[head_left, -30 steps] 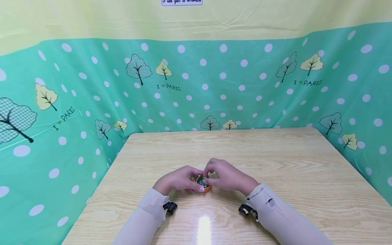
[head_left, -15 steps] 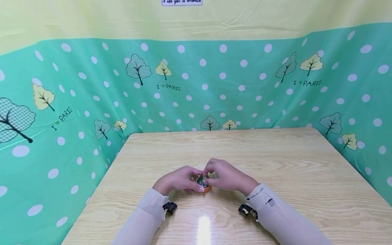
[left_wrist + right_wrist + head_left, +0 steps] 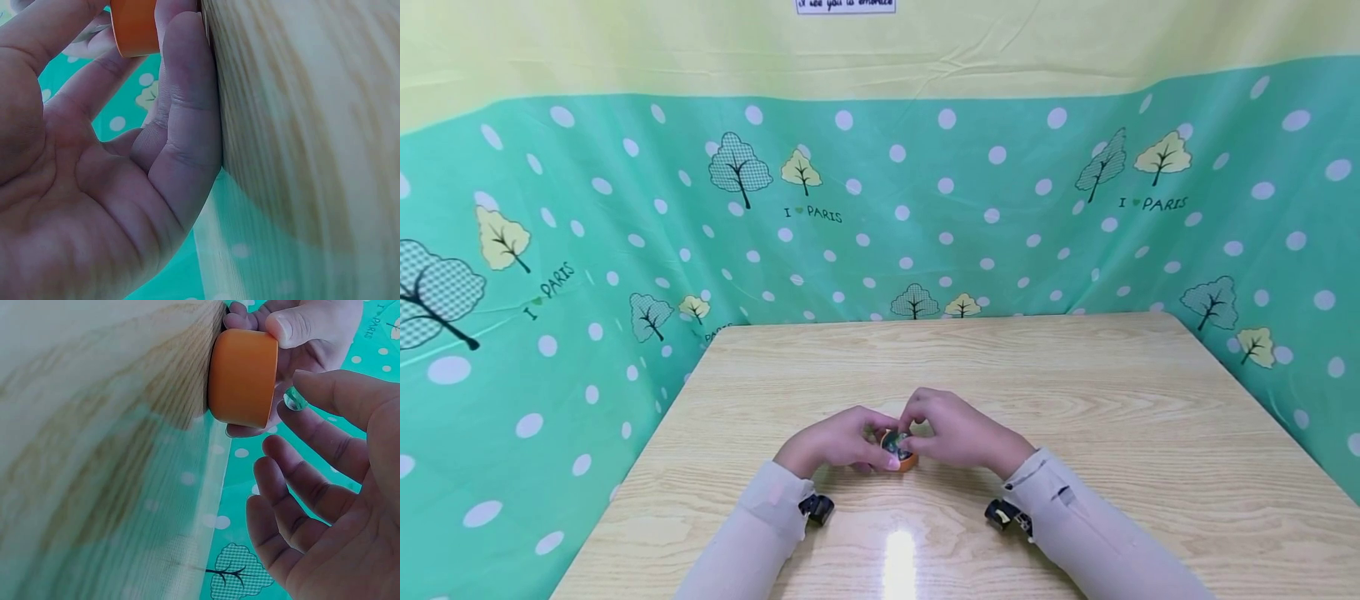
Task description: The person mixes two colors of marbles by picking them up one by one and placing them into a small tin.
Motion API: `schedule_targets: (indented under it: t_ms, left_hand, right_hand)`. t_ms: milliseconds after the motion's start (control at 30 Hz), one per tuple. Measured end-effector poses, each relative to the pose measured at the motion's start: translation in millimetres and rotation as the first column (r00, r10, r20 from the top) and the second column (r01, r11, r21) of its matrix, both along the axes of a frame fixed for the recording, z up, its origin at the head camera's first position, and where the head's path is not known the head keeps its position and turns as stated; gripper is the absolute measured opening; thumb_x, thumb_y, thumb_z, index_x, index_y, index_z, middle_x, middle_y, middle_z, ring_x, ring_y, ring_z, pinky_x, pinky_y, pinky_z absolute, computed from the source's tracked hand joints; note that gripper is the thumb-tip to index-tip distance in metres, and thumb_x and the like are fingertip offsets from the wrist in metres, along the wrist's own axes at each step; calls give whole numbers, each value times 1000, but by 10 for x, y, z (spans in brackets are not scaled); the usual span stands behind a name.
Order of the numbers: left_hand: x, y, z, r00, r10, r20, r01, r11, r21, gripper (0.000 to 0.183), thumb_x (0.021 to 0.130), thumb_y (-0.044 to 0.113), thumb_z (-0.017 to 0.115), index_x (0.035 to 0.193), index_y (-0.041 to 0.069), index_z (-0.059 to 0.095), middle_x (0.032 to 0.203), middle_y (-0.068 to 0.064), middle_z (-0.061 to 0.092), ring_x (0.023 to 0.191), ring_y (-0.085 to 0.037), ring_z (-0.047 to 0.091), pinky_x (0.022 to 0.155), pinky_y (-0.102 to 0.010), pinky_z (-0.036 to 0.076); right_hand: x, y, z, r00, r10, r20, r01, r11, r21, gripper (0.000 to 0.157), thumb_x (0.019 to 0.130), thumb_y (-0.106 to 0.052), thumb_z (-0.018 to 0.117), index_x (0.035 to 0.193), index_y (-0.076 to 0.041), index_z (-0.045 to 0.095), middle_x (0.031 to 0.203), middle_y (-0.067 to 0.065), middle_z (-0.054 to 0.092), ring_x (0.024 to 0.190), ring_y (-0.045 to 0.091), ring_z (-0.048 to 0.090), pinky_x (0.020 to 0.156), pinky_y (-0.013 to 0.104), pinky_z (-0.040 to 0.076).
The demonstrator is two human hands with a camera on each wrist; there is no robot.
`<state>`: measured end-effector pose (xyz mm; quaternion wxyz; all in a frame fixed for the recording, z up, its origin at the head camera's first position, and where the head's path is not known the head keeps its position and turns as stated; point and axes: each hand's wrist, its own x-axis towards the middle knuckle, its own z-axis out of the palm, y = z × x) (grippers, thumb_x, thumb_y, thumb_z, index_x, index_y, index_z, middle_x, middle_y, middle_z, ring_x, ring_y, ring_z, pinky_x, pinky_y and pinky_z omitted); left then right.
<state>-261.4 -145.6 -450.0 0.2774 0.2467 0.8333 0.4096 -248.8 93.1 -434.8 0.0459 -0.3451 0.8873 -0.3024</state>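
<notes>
A small round orange cup (image 3: pixel 242 378) stands on the table, with dark and greenish shiny pieces visible inside it in the head view. My left hand (image 3: pixel 846 437) holds the cup from the left, its thumb at the near side of the rim. Over the cup's opening, my right hand (image 3: pixel 958 429) pinches a clear glass marble (image 3: pixel 294 399) with a green swirl between thumb and index finger. The other right fingers are spread and loosely bent in the right wrist view. In the left wrist view, only part of the orange cup (image 3: pixel 134 28) shows beyond the left fingers.
The wooden table (image 3: pixel 1037 358) extends around both hands. A green dotted curtain (image 3: pixel 865 200) with printed trees hangs behind it and along both sides. Small black cameras (image 3: pixel 817 508) sit under the sleeve cuffs.
Both hands and the cup stay in nearly the same place. The curtain on the left side has shifted slightly to the left.
</notes>
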Motion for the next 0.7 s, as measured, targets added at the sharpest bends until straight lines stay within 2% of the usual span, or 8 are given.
schedule_targets:
  t_ms: [233, 400, 700]
  left_hand:
    - [6, 4, 4, 1000, 2, -2, -2, 1000, 0, 41, 90, 30, 83, 129, 35, 71, 100, -1, 69, 76, -17, 69, 69, -37, 61]
    - [7, 7, 12, 1000, 14, -1, -14, 1000, -10, 51, 89, 31, 83, 138, 29, 68, 109, -4, 67, 77, -19, 70, 68, -37, 61]
    - [12, 9, 23, 1000, 2, 3, -2, 1000, -1, 54, 90, 29, 83, 141, 25, 66, 105, -2, 72, 76, -18, 69, 67, -35, 60]
  right_hand:
    - [5, 4, 15, 1000, -2, -2, 2, 1000, 2, 8, 93, -28, 77, 99, -23, 76, 107, -10, 64, 108, 19, 65, 97, 41, 53]
    - [-1, 27, 20, 1000, -7, -12, 7, 1000, 3, 8, 93, -27, 77, 100, -22, 77, 106, -11, 63, 106, 20, 65, 95, 41, 53]
    - [15, 58, 24, 1000, -14, -6, 14, 1000, 5, 5, 93, -26, 77, 97, -25, 76, 106, -10, 63, 104, 20, 65, 91, 38, 52]
